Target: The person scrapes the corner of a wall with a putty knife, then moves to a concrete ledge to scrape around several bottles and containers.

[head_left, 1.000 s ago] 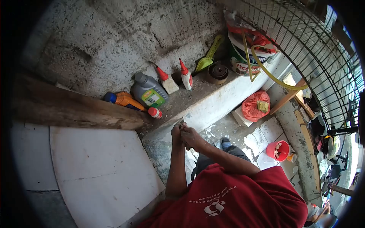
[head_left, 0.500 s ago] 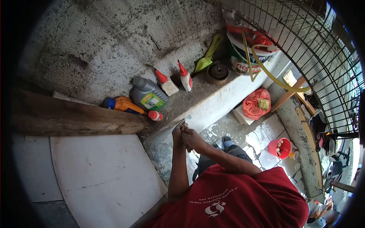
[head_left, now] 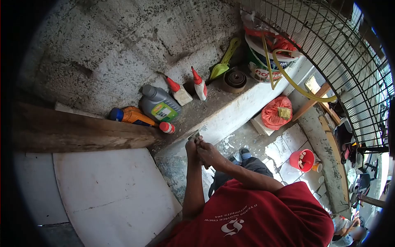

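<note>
My left hand (head_left: 191,147) and my right hand (head_left: 207,153) are together at the centre, in front of the white ledge. Both are closed around a small greyish object (head_left: 195,135) whose tip shows above the fingers; what it is cannot be made out. Fingers hide most of it. On the ledge (head_left: 195,117) beyond the hands are a red-capped small bottle (head_left: 167,127), a grey bottle with a green label (head_left: 159,105) and two red-nozzled glue bottles, one squat (head_left: 181,94) and one slim (head_left: 200,87).
An orange bottle (head_left: 133,115) lies by a wooden beam (head_left: 82,129). Further right are a brown roll (head_left: 235,79), a green scoop (head_left: 222,68), a bucket (head_left: 263,66) and a wire fan guard (head_left: 337,53). A pink bucket (head_left: 302,160) stands on the floor; a person (head_left: 345,228) is at the lower right.
The hands have shifted very slightly, and more of the small greyish object shows above the fingers. The view has tilted a little.
</note>
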A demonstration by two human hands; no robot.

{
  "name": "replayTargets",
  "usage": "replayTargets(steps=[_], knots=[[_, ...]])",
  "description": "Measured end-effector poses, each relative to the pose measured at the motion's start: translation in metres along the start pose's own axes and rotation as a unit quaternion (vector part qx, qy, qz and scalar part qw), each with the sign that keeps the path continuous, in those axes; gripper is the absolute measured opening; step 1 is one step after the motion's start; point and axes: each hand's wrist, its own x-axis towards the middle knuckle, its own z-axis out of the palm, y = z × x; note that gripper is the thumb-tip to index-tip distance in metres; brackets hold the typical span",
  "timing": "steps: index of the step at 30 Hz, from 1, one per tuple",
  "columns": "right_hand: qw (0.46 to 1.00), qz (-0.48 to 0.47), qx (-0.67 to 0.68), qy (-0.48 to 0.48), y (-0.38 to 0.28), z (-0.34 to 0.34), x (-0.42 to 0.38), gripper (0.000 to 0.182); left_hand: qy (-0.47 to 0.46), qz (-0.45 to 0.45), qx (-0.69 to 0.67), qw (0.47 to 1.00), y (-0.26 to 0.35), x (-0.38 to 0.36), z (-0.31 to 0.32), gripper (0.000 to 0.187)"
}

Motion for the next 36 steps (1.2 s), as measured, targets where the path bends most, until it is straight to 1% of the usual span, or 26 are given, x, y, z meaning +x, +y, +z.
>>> replayTargets(steps=[1, 2, 4, 6, 7, 8, 11, 12, 13, 14, 15, 16, 19, 20, 22, 23, 24, 27, 29, 31, 32, 33, 35, 36], knots=[[1.000, 0.019, -0.009, 0.007, -0.005, 0.000, -0.002, 0.027, -0.010, 0.003, 0.031, 0.999, -0.004, 0.006, -0.007, 0.019], [0.999, 0.037, -0.015, 0.015, 0.004, 0.000, 0.009, 0.027, -0.022, 0.007, 0.063, 0.998, -0.010, 0.015, -0.017, 0.019], [0.999, 0.039, -0.014, 0.020, 0.015, 0.000, 0.018, 0.027, -0.042, 0.011, 0.109, 0.993, -0.023, 0.035, -0.039, 0.020], [1.000, 0.002, -0.002, 0.018, 0.010, 0.003, 0.007, 0.027, -0.007, 0.016, 0.031, 0.999, -0.013, 0.025, -0.024, 0.019], [1.000, 0.008, -0.004, 0.012, 0.006, 0.003, 0.005, 0.027, 0.015, 0.014, -0.009, 1.000, -0.009, 0.012, -0.016, 0.019], [1.000, 0.014, -0.007, 0.006, 0.002, 0.002, 0.003, 0.027, 0.043, 0.026, 0.005, 0.999, -0.003, 0.004, -0.006, 0.018], [0.999, 0.042, -0.011, -0.011, 0.009, -0.002, 0.017, 0.029, -0.015, 0.017, 0.071, 0.997, -0.008, 0.013, -0.016, 0.017], [0.999, 0.048, -0.015, -0.002, 0.010, -0.004, 0.015, 0.029, -0.023, 0.036, 0.069, 0.997, -0.013, 0.015, -0.015, 0.015], [1.000, 0.028, -0.010, 0.005, 0.009, -0.003, 0.012, 0.029, -0.005, 0.038, 0.065, 0.997, -0.013, 0.015, -0.017, 0.015], [1.000, 0.008, -0.004, 0.013, 0.007, 0.000, 0.005, 0.029, 0.013, 0.038, 0.060, 0.997, -0.004, 0.002, -0.005, 0.016], [1.000, 0.010, -0.002, 0.009, 0.007, -0.001, 0.005, 0.028, 0.035, 0.035, 0.056, 0.997, 0.000, -0.006, 0.000, 0.016], [1.000, 0.013, 0.001, 0.004, 0.007, -0.002, 0.005, 0.028, 0.032, 0.032, 0.019, 0.999, -0.006, 0.011, -0.012, 0.016], [0.999, 0.046, -0.009, -0.024, 0.024, -0.013, 0.026, 0.029, -0.057, -0.007, -0.034, 0.998, -0.028, 0.041, -0.038, 0.015], [0.999, 0.032, -0.002, -0.008, 0.025, -0.013, 0.023, 0.028, -0.044, 0.048, 0.020, 0.998, -0.036, 0.045, -0.042, 0.015], [1.000, 0.003, 0.004, 0.019, 0.010, -0.006, 0.010, 0.027, -0.001, 0.026, 0.014, 1.000, -0.013, 0.020, -0.011, 0.016], [1.000, 0.011, 0.003, 0.022, 0.010, -0.005, 0.009, 0.026, 0.028, 0.008, 0.009, 1.000, -0.008, 0.007, -0.004, 0.017], [0.999, 0.019, 0.002, 0.026, 0.009, -0.005, 0.009, 0.025, 0.028, 0.013, 0.037, 0.999, -0.007, 0.009, -0.005, 0.016], [0.997, 0.065, -0.023, 0.024, 0.021, -0.008, 0.024, 0.024, -0.017, -0.002, 0.050, 0.999, -0.026, 0.036, -0.027, 0.017], [0.998, 0.041, -0.030, 0.042, 0.029, -0.005, 0.025, 0.024, -0.025, -0.020, 0.054, 0.998, -0.024, 0.040, -0.034, 0.017], [0.998, 0.025, -0.034, 0.044, 0.027, -0.001, 0.017, 0.024, 0.036, 0.020, 0.069, 0.997, -0.014, 0.013, -0.010, 0.018], [0.998, 0.022, -0.035, 0.041, 0.027, 0.000, 0.018, 0.024, 0.056, 0.009, 0.029, 0.998, -0.015, 0.016, -0.013, 0.018], [0.998, 0.020, -0.035, 0.039, 0.027, 0.001, 0.019, 0.025, 0.043, 0.021, 0.099, 0.994, -0.017, 0.020, -0.020, 0.018], [0.998, 0.052, -0.020, 0.034, 0.044, -0.002, 0.039, 0.026, 0.012, 0.048, 0.237, 0.970, -0.026, 0.034, -0.035, 0.019], [0.997, 0.055, -0.039, 0.038, 0.041, -0.003, 0.040, 0.025, 0.010, 0.046, 0.213, 0.976, -0.030, 0.040, -0.039, 0.018]])
